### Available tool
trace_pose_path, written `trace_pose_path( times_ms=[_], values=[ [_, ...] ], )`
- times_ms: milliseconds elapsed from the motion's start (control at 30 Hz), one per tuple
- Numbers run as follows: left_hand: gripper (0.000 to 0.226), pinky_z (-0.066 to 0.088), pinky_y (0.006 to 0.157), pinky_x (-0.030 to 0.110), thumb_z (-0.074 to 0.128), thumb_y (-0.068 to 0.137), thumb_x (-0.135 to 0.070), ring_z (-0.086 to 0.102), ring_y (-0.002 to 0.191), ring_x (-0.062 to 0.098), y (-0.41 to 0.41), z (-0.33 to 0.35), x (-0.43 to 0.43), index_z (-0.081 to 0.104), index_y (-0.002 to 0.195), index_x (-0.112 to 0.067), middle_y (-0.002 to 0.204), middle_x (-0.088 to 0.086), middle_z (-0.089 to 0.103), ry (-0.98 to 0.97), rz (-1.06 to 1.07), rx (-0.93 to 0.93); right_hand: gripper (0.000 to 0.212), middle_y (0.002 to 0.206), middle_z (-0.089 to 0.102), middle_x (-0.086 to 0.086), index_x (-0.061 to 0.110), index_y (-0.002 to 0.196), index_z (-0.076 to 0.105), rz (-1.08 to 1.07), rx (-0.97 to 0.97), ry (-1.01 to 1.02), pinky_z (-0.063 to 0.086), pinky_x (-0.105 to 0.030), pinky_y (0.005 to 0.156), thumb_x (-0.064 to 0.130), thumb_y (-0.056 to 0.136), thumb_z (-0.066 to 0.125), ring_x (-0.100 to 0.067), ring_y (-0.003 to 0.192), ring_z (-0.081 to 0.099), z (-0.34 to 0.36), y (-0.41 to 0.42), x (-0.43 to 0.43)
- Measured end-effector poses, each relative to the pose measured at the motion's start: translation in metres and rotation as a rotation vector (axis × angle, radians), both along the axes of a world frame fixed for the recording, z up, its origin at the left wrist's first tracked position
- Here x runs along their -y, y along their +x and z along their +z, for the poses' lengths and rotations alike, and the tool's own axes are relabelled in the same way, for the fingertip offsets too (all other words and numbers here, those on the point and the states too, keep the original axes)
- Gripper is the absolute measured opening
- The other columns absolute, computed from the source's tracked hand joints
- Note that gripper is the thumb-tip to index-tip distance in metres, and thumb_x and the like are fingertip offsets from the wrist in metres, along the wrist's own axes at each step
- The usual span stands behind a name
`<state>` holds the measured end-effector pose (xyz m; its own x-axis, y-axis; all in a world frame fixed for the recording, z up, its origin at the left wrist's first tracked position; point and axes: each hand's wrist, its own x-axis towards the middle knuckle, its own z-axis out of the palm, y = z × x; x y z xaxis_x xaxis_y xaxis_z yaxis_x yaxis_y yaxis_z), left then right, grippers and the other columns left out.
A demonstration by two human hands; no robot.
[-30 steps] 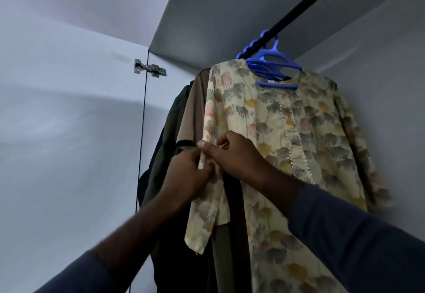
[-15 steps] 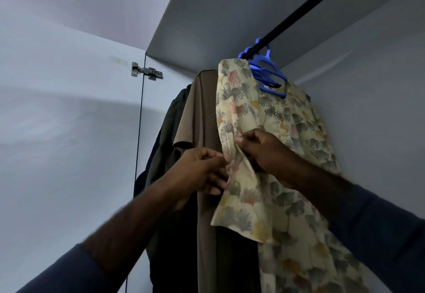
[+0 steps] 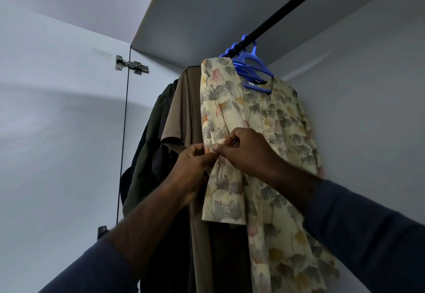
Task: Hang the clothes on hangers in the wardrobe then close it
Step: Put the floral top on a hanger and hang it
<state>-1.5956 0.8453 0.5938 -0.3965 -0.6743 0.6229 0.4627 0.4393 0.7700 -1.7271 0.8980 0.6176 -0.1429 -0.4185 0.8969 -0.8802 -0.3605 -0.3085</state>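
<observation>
A cream floral top [image 3: 271, 131] hangs on a blue hanger [image 3: 253, 67] from the black wardrobe rail [image 3: 287, 14]. Its left sleeve [image 3: 223, 191] hangs folded forward. My left hand [image 3: 193, 166] and my right hand [image 3: 243, 150] meet at the sleeve's edge, both pinching the fabric between thumb and fingers. A brown garment [image 3: 186, 113] and dark green and navy clothes [image 3: 156, 136] hang to the left on the same rail.
The white wardrobe door [image 3: 59, 131] stands open at the left, with a metal hinge [image 3: 131, 65] near its top. The wardrobe's back wall [image 3: 368, 108] is close behind the floral top. The wardrobe's top panel [image 3: 218, 7] is overhead.
The floral top has swung to face more sideways, and its sleeve now hangs forward. Both hands stayed on the sleeve edge, pinching it closer together than half a second ago.
</observation>
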Motion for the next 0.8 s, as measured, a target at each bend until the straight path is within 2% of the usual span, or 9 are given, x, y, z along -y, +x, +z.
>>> trace_pose_path(
  times_ms=[67,167,333,467,567,600,700,733,800],
  values=[
    [0.020,0.062,0.070,0.042,0.054,0.094,0.001,0.072,0.086,0.029,0.000,0.000,-0.001,0.058,0.113,-0.006,0.103,0.018,0.073,-0.006,-0.035,-0.039,0.035,0.080,0.068,0.003,0.014,0.087,0.067,-0.001,-0.009,0.014,0.052,-0.029,0.069,0.049,0.084,0.072,-0.011,0.078,0.065,-0.003,0.004,0.000],
    [0.024,0.061,0.076,0.041,0.048,0.097,0.000,0.071,0.095,0.031,0.004,0.001,-0.001,0.059,0.117,-0.006,0.107,0.016,0.073,-0.007,-0.110,-0.045,0.037,0.078,0.068,0.004,0.016,0.087,0.070,0.010,-0.044,0.013,0.047,-0.025,0.061,0.053,0.086,0.068,-0.007,0.074,0.064,-0.004,0.007,-0.005],
    [0.029,0.062,0.072,0.040,0.051,0.094,0.005,0.072,0.091,0.027,0.008,0.001,0.000,0.057,0.121,-0.004,0.108,0.017,0.071,0.006,-0.024,-0.140,0.027,0.077,0.069,-0.004,0.005,0.087,0.072,0.001,-0.146,0.019,0.040,-0.018,0.055,0.030,0.094,0.065,-0.007,0.065,0.059,0.007,0.000,-0.021],
    [0.029,0.062,0.065,0.038,0.049,0.095,0.007,0.070,0.095,0.030,0.018,-0.002,0.009,0.052,0.122,-0.004,0.112,0.017,0.066,0.053,0.120,-0.252,0.021,0.074,0.063,-0.001,0.013,0.078,0.065,0.041,0.034,0.014,0.040,-0.022,0.054,0.021,0.097,0.063,-0.010,0.063,0.055,0.023,-0.042,-0.045],
    [0.031,0.062,0.072,0.041,0.051,0.093,0.008,0.070,0.097,0.030,0.021,-0.003,0.010,0.051,0.119,-0.009,0.116,0.016,0.065,-0.019,0.162,-0.198,0.023,0.076,0.064,-0.011,0.012,0.077,0.063,0.128,0.253,0.096,0.045,-0.029,0.064,0.016,0.099,0.060,-0.022,0.069,0.058,0.019,-0.077,-0.047],
    [0.032,0.061,0.077,0.043,0.051,0.093,0.007,0.071,0.097,0.029,0.021,-0.002,0.009,0.051,0.119,-0.010,0.116,0.015,0.066,-0.048,0.161,-0.181,0.020,0.077,0.067,-0.011,0.008,0.085,0.065,0.186,0.326,0.108,0.049,-0.032,0.063,0.022,0.099,0.060,-0.024,0.069,0.061,0.017,-0.082,-0.047],
    [0.036,0.060,0.082,0.044,0.052,0.093,0.005,0.071,0.096,0.026,0.019,0.001,0.002,0.046,0.124,-0.013,0.114,0.010,0.067,-0.137,0.154,-0.129,0.054,0.093,0.072,-0.007,0.010,0.106,0.066,0.242,0.343,0.237,0.056,-0.035,0.068,0.060,0.086,0.060,-0.022,0.081,0.068,0.009,-0.083,-0.044],
    [0.039,0.061,0.079,0.041,0.053,0.093,0.005,0.072,0.094,0.022,0.017,0.001,0.000,0.044,0.125,-0.015,0.109,0.006,0.069,-0.162,0.138,-0.110,0.058,0.101,0.071,-0.005,0.014,0.110,0.064,0.241,0.287,0.334,0.056,-0.036,0.072,0.064,0.081,0.060,-0.022,0.090,0.067,0.006,-0.079,-0.043],
    [0.046,0.062,0.071,0.035,0.056,0.092,0.006,0.073,0.088,0.015,0.013,-0.001,-0.003,0.041,0.129,-0.017,0.100,-0.003,0.070,-0.194,0.115,-0.092,0.045,0.112,0.068,-0.001,0.020,0.113,0.062,0.219,0.146,0.460,0.057,-0.037,0.078,0.052,0.082,0.071,-0.020,0.100,0.065,0.001,-0.069,-0.040]
  ],
)
